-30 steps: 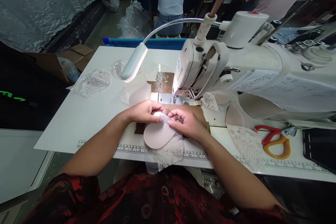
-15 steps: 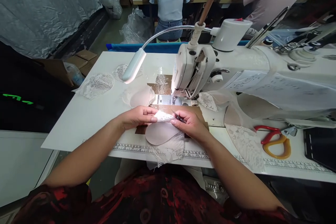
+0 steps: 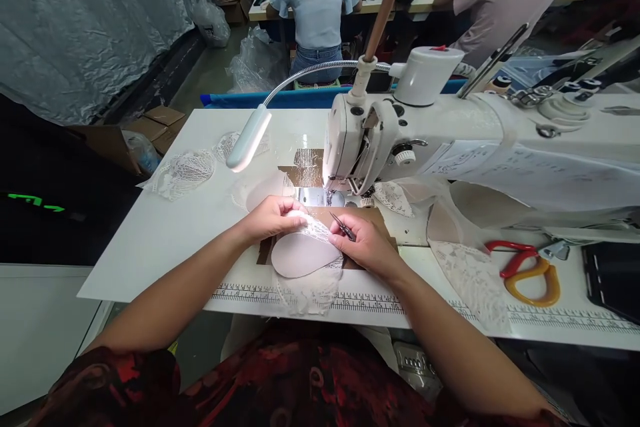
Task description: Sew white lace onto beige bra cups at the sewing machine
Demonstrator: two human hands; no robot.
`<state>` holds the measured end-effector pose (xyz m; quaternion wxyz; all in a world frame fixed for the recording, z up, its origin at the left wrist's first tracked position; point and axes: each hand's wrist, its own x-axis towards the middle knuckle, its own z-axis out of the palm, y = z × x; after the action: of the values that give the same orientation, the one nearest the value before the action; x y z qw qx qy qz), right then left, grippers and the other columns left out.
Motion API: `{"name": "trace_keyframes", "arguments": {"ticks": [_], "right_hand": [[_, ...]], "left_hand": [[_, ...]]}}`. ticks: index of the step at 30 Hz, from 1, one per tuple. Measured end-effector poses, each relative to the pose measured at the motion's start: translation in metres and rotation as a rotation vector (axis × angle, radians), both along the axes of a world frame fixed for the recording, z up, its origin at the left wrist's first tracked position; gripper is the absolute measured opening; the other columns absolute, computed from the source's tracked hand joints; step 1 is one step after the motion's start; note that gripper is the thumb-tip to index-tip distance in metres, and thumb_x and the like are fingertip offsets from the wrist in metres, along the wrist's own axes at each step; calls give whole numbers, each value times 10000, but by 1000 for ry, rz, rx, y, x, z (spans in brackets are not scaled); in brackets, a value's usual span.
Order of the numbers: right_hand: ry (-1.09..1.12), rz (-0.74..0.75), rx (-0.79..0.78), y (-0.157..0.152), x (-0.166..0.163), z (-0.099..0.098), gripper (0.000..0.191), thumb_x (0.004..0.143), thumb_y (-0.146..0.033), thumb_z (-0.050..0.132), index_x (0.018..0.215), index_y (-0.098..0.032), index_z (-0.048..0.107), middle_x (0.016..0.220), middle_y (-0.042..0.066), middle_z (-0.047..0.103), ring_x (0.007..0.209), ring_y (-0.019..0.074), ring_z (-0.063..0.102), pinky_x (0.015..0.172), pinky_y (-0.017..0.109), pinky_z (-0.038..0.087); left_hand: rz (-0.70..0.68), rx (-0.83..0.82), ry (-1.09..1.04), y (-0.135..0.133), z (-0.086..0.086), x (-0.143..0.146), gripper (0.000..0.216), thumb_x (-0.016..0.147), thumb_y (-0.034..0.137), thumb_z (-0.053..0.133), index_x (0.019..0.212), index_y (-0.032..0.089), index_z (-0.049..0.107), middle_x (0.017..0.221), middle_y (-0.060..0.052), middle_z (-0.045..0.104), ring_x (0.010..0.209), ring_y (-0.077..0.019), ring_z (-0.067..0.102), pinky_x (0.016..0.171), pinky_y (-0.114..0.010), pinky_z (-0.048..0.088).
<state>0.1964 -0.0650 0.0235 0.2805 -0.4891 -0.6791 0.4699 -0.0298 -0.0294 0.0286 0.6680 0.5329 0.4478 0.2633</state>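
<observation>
Lace-edged cup (image 3: 304,257): pale, smooth and rounded, at the near side of the white bench (image 3: 150,240), a lace flap spreading from under it toward the front edge.
Ruler (image 3: 367,300): printed along the front edge, partly overlaid by that flap.
Lace panel (image 3: 465,273): well to the right of the cup, its tip reaching across the ruler.
Scissors (image 3: 543,265): red and yellow handles, just right of the panel.
Right hand (image 3: 363,243): fingers closed around a slim dark tool (image 3: 346,228), thumb against the right end of the cup's lace.
Tool: points up and left; perhaps thread snips, though too small to be sure.
Left hand (image 3: 273,219): thumb and fingers pinching the upper left of the cup's lace edge.
Brown card (image 3: 370,217): flat on the bench, just beyond the cup and partly under it.
Sewing machine (image 3: 340,133): needle end standing just past the hands.
Lace pieces (image 3: 185,172): lying on the left of the bench.
Lamp (image 3: 249,139): white head on a bent metal neck, above the bench.
Co-worker in light blue (image 3: 317,0): seated beyond, back turned.
</observation>
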Motion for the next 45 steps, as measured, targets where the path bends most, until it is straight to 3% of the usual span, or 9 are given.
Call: {"name": "trace_keyframes", "arguments": {"ticks": [6,11,13,15,19,25,30,33,45], "right_hand": [[-132,24,18,3,7,3,103,794,-295,556,744,-205,546,710,-19,566,621,127,472,578,257,356],[-306,-2,235,13,16,14,187,810,-343,565,681,-209,582,671,7,577,650,159,503,597,267,345],[-358,86,292,17,16,13,140,829,-274,527,821,-227,659,800,24,639,712,171,536,617,266,346],[-437,160,315,19,14,8,252,826,-216,506,1011,-256,671,909,33,656,746,177,553,612,265,337],[-624,179,374,19,8,-8,339,826,-215,520,1136,-244,654,872,60,639,787,206,550,594,281,303],[-675,160,350,16,5,-7,376,807,-175,520,1156,-241,644,898,59,639,799,205,553,589,289,291],[-670,139,377,18,6,-7,323,840,-222,499,1120,-245,659,893,59,657,775,204,563,594,299,301],[-671,124,395,18,6,-9,327,847,-233,495,1134,-257,651,895,54,668,769,203,572,602,300,309],[-688,90,347,21,3,-9,426,849,-261,481,1265,-246,569,974,57,678,819,199,594,649,278,365]], "left_hand": [[-21,135,183,28,-9,3,474,623,290,778,1029,86,642,678,27,542,632,-103,517,599,-219,414],[-187,272,313,40,-7,23,368,701,263,677,1038,118,646,719,17,583,715,-139,576,701,-245,451],[-243,333,358,44,-6,31,301,709,233,642,990,126,658,760,-4,626,737,-155,591,697,-247,456],[-279,402,420,48,-6,36,231,714,209,618,924,126,667,766,-16,649,726,-159,591,672,-243,451],[-320,492,517,55,-4,32,186,754,203,591,903,121,666,729,-21,653,675,-151,587,633,-239,446],[-146,927,681,34,12,15,216,848,155,484,958,129,669,881,-77,665,796,-178,610,717,-284,486],[-382,1064,679,5,5,24,304,921,216,425,1141,112,607,1139,-146,638,1017,-233,602,876,-369,512],[-409,1137,788,1,-4,29,329,932,239,416,1162,85,592,1223,-194,592,1071,-274,582,906,-427,502],[-557,1345,816,28,-10,23,404,897,234,470,1226,21,565,1247,-211,587,1091,-285,565,934,-432,489]]}}
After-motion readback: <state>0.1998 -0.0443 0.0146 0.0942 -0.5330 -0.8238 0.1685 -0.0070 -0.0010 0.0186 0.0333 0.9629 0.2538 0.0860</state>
